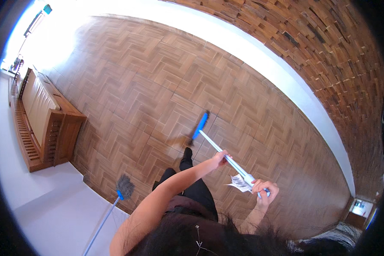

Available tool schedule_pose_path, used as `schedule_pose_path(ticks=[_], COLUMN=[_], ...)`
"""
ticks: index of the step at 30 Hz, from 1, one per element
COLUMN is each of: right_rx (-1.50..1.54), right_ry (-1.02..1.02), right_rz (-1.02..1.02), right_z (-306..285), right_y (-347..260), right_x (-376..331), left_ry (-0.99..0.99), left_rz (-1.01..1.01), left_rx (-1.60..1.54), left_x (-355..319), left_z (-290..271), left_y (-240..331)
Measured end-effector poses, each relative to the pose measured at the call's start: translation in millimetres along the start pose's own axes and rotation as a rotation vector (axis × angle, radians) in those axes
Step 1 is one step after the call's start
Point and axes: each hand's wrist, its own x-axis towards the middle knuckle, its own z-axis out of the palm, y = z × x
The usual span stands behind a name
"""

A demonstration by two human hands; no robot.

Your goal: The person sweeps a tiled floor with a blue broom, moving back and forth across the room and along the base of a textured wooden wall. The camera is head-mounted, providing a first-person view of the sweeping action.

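Observation:
A broom with a pale handle [213,144] and a blue head [200,126] slants across the middle of the view. Its dark bristles meet the floor just ahead of my dark-clad foot. My left hand [221,158] is wrapped round the handle partway along. Up near the top end, my right hand [265,190] is closed on the same handle. A white printed paper tag [240,183] hangs from the handle between the two hands.
Wood-look herringbone tiles [128,81] cover the floor. To the left stands a wooden bench [64,136] with a cream cushion [38,102]. A grey mop [125,187] with a blue joint leans at lower left. A white band [303,85] and rough brown wall [328,47] curve along the right.

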Motion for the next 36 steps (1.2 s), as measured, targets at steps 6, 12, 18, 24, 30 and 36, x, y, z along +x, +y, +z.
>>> schedule_pose_path(ticks=[6, 12, 18, 24, 30, 36], right_rx=[0.256, 0.487, 0.397, 0.02, -0.153, 0.138], right_ry=[-0.008, -0.06, 0.565, 0.114, 0.354, 0.216], right_rz=[0.358, 0.35, 0.184, -0.124, -0.027, -0.038], right_z=[39, 126, 50, 12, 48, 64], right_y=[161, 213, 128, -41, 21, 72], right_x=[-1, 94, 156, 222, 237, 259], left_ry=[0.275, 1.025, 0.573, -0.115, -0.101, 0.162], left_rz=[0.352, 0.466, 0.503, -0.174, -0.141, 0.083], left_rx=[-0.372, 0.278, -0.025, -0.006, 0.106, 0.186], left_x=[74, 59, 63, 2, 93, 101], left_z=[-185, -225, -69, 133, 141, 68], left_y=[87, 247, 221, 199, 177, 247])
